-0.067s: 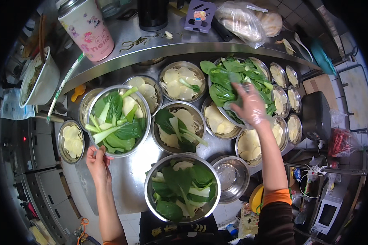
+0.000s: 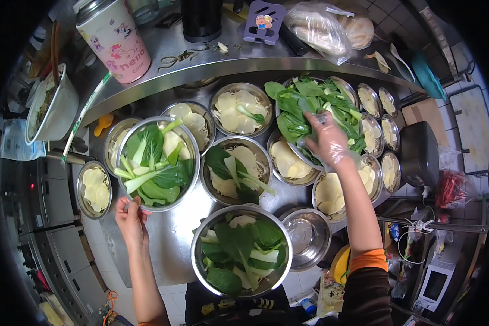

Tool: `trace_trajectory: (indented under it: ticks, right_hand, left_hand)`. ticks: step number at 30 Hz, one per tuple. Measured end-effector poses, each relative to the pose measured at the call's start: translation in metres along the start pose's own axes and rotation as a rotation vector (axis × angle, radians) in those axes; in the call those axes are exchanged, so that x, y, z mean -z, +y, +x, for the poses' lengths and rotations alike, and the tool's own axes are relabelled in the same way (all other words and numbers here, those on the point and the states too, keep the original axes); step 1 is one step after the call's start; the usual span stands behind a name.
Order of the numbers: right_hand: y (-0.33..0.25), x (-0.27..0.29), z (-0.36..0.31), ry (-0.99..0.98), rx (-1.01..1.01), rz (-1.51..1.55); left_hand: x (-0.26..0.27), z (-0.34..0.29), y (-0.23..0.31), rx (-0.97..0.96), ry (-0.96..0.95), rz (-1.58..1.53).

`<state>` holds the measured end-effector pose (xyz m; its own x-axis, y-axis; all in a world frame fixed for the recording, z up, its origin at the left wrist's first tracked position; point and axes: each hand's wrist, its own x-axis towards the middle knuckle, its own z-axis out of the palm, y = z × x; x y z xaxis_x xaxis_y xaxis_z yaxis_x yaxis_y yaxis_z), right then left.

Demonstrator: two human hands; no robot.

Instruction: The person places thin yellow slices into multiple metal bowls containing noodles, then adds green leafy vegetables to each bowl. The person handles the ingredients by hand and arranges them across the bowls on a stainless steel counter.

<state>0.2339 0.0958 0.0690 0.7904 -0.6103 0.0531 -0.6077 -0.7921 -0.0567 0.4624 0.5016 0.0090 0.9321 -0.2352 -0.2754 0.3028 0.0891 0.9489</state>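
My left hand [image 2: 131, 220] is closed, thumb and fingers at the near rim of a metal bowl [image 2: 196, 163] of leafy greens and pale slices. My right hand [image 2: 330, 140], in a clear plastic glove, lies over bok choy leaves [image 2: 293, 117] heaped in a larger metal bowl at the right. Its fingers are apart, their tips partly among the leaves. Nearest me stands another metal bowl [image 2: 288, 266] with greens over pale slices. In the middle, a bowl [image 2: 205, 182] has a few leaves across its slices.
Several metal bowls hold pale slices, among them a small one [image 2: 95, 190] at the left. An empty metal bowl [image 2: 312, 239] stands near the front. Across the back runs a steel shelf [image 2: 228, 64] with a pink tumbler [image 2: 117, 51], a purple stand [image 2: 263, 22] and a bagged food item [image 2: 323, 32].
My right hand has shifted very slightly down and left over the leaves. My left hand stays at the bowl's rim.
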Motion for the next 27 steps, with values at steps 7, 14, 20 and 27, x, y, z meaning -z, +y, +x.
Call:
trace_trajectory:
  ticks: [7, 14, 20, 27]
  right_hand:
    - [0.024, 0.028, 0.001, 0.435, -0.149, 0.844]
    - [-0.008, 0.1, -0.013, 0.106, -0.279, 1.453]
    - [-0.078, 0.005, 0.002, -0.313, 0.036, 0.696]
    - [-0.081, -0.012, 0.003, -0.271, -0.121, 0.918]
  left_hand:
    - [0.024, -0.021, -0.003, 0.035, 0.064, 0.059]
    - [0.05, -0.037, 0.0, 0.016, 0.14, 0.042]
    - [0.063, -0.046, 0.005, 0.001, 0.209, 0.041]
    - [0.072, -0.053, 0.01, 0.025, 0.232, 0.031]
